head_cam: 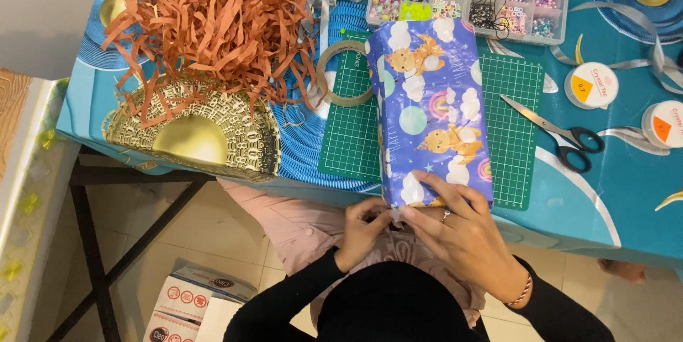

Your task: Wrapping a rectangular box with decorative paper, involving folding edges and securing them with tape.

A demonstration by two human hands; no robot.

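— So which way did the blue gift-wrapped box with cartoon animals and clouds [432, 111] lie from the hands?

— Its long axis ran from the frame's upper middle down to the table [612, 193] edge, over the green gridded cutting mat [354, 129]. Both hands sat at its near end.

— Which was nearer?

— The right hand [459, 232], fingers spread flat on the lower face. The left hand [364, 232] pinched the paper fold at the lower-left corner, fingers narrow.
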